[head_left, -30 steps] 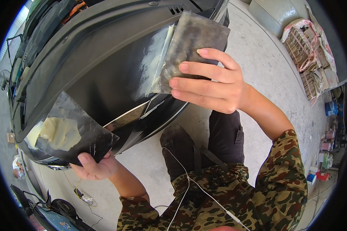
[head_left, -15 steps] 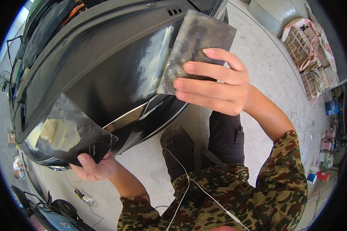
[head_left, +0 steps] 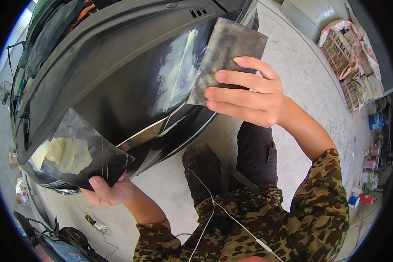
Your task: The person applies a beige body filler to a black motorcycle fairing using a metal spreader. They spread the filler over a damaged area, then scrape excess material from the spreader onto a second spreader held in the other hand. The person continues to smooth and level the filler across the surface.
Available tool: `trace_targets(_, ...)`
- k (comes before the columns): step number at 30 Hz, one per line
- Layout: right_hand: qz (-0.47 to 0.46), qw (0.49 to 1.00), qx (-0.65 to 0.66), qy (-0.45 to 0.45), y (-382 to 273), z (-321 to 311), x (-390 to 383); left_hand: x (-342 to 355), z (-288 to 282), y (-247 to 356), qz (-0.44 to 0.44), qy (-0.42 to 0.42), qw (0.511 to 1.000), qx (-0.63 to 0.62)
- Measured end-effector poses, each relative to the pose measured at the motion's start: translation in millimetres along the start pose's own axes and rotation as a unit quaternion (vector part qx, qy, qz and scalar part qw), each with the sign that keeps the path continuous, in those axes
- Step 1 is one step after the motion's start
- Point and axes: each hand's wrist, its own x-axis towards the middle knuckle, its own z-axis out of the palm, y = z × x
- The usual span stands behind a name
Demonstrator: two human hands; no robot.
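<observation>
A black car bumper (head_left: 118, 87) fills the upper left, with a patch of pale filler putty (head_left: 175, 72) smeared on its glossy face. My right hand (head_left: 253, 94) grips a dark, scuffed rectangular spreader (head_left: 233, 48), fingers spread across its face and the thumb hidden behind. The spreader's left edge lies just right of the putty patch; whether it touches the bumper I cannot tell. Lower left, my left hand (head_left: 109, 190) pinches a dark square plate (head_left: 102, 161) by its near corner. A mound of yellowish putty (head_left: 67, 153) sits on that plate, held in front of the bumper's left end.
A sack of flat bundled pieces (head_left: 347, 61) lies on the concrete floor at the upper right. Cans and containers (head_left: 371, 174) line the right side. A white cable (head_left: 213, 205) hangs over my camouflage clothing. Another vehicle part (head_left: 70, 244) shows at the lower left.
My right hand has moved the spreader slightly right and down, uncovering more of the putty patch. The left hand and its plate have stayed almost in place.
</observation>
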Motion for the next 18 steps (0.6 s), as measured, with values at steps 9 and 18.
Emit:
trace_targets(9,0.030,0.999,-0.026,-0.017,1,-13,-7,1,-8,-5,-0.010,-0.030,0.998,-0.059)
trace_targets(18,0.029,0.999,-0.015,0.011,-6,-5,-3,4,-5,0,-0.011,-0.030,0.999,-0.033)
